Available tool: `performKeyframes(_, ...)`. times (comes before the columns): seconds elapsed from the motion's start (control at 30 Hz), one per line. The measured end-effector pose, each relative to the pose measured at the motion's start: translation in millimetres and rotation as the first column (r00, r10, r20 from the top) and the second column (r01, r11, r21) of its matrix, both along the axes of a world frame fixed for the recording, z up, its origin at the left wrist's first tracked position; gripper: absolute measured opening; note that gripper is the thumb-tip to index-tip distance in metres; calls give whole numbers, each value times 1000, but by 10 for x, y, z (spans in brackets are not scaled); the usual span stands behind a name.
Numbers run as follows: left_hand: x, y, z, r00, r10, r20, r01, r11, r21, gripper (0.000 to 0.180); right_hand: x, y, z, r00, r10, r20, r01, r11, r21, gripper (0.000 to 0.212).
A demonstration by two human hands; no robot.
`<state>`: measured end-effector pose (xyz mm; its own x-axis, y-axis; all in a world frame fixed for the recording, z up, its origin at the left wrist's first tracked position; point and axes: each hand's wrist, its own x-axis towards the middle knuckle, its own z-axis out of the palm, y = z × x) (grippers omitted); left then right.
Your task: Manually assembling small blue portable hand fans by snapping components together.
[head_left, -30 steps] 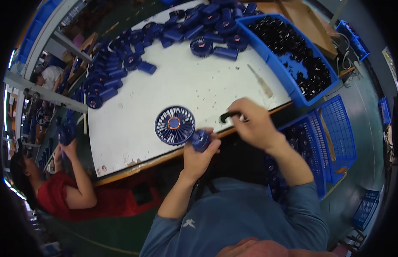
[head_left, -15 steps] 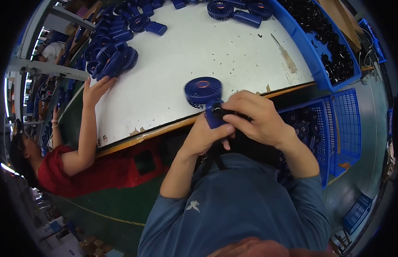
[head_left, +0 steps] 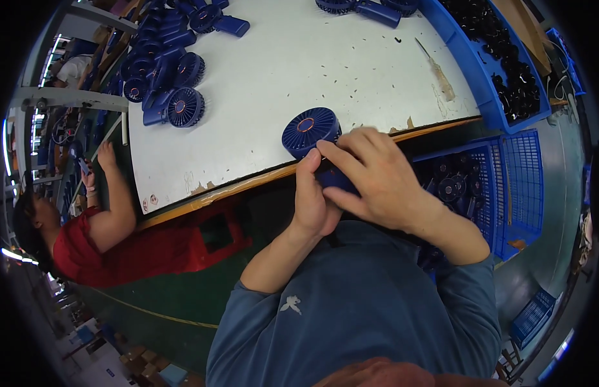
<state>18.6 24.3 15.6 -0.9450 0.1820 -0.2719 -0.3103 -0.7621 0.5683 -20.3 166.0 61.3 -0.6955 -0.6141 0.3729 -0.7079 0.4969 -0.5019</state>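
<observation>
A blue handheld fan (head_left: 310, 131) with a round slatted head is held over the near edge of the table. My left hand (head_left: 312, 203) is closed around its handle from below, the thumb up by the neck. My right hand (head_left: 380, 180) lies over the handle, its fingertips pressing at the neck just under the head. Most of the handle is hidden by both hands. Whether the small black piece is still under my right fingers cannot be seen.
Several blue fans (head_left: 164, 68) are piled at the table's far left. A screwdriver (head_left: 438, 74) lies near a blue tray (head_left: 464, 71) of small black parts. To my right stands a blue crate (head_left: 522, 193) beside more fans. A co-worker in red (head_left: 96, 242) is at the left.
The fan has turned so its head faces up more squarely. My right hand has moved over the handle, covering the black piece. The co-worker's hand has drawn back from the fan pile.
</observation>
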Motion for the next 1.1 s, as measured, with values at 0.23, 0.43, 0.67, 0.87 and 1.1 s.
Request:
performKeyframes(0.23, -114, -90, 115, 678, -590, -437, -274, 349, -896, 103, 290, 91, -478, 837, 194, 512, 156, 812, -562, 65)
performKeyframes(0.43, -14, -87, 51, 762, -428, -485, -163, 598, -785, 73, 322, 214, -671, 611, 571, 549, 463, 304, -832, 46)
performKeyframes(0.67, 220, 276, -64, 944, -296, -147, 177, 828, -532, 61, 428, 580, -921, 641, 581, 501, 455, 239, -858, 59)
performKeyframes(0.87, 304, 521, -289, 778, -553, -299, 60, 538, -841, 67, 674, 671, -978, 532, 678, 507, 756, -111, -645, 65)
performKeyframes(1.1, -171, -504, 40, 782, -445, -436, -454, 71, -888, 42, 1089, 2077, -1819, 200, -264, 944, 970, -81, -228, 39)
